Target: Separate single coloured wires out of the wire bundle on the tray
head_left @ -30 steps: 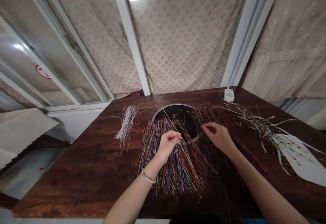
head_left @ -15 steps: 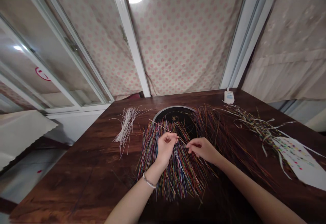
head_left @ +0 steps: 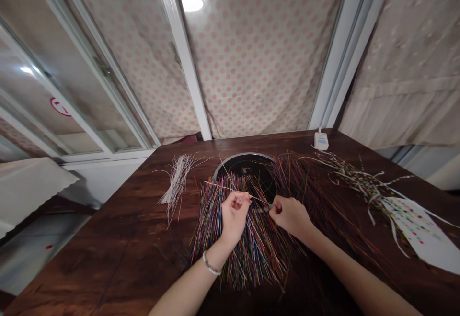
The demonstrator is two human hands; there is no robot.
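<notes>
Between finger and thumb, my left hand [head_left: 234,216] pinches a thin pale strand [head_left: 219,186] that sticks out to the left past the fingertips. My right hand [head_left: 293,216] is closed in a pinch on the strand's right end, so it runs taut between both hands. Another fine light strand rises from near my left fingertips. Beneath the hands spreads a thick bundle of many-coloured strands [head_left: 247,258], fanned toward me. Behind it a round black tray [head_left: 247,162] with a silvery rim is partly covered. Whether the strands are wire or cord I cannot tell.
A bunch of white strands [head_left: 176,182] lies left on the dark wooden table [head_left: 118,230]. Reddish-brown strands [head_left: 319,196] spread to the right. Farther right are beaded or dotted strands [head_left: 355,177], a white sheet with coloured dots [head_left: 420,230] and a small white box [head_left: 321,141].
My right hand has moved slightly right and curled more tightly around the strand's end. The strand's left end has swung lower and left, and a second fine strand now shows above my left hand.
</notes>
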